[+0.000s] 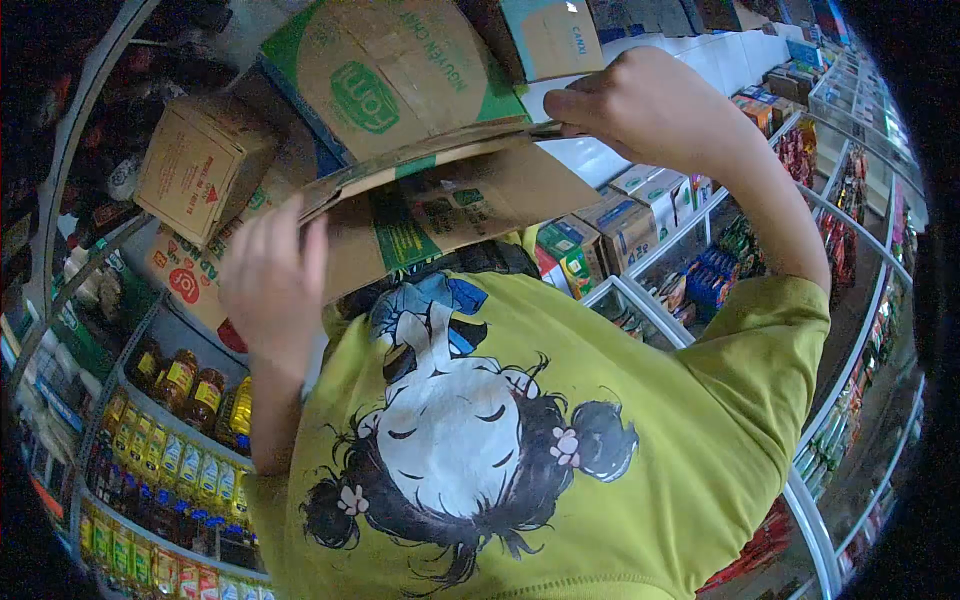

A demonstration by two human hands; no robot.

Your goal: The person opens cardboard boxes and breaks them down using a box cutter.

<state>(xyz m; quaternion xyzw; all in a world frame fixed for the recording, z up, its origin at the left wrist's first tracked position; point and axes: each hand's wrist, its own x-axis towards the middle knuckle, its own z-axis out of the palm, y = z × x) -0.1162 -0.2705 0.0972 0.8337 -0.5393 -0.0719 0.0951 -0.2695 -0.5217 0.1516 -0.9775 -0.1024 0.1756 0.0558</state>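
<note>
In front of my chest is a flattened-looking brown cardboard box (500, 205) with green printed bands, its top edges close together. My right hand (645, 110) pinches its far right corner between thumb and fingers. At the left end, my left hand (270, 275) is closed around the edge, slightly blurred, with the fingertips partly hidden. Just beyond the held cardboard stands a large brown carton (430, 75) with green corners and a green oval logo.
A smaller brown carton (190, 175) sits tilted at the left, and a blue-and-brown box (555, 45) stands at the back. Shelves of oil bottles (185, 460) are low on the left. Glass display cases with a metal frame (675, 235) and packaged goods run along the right.
</note>
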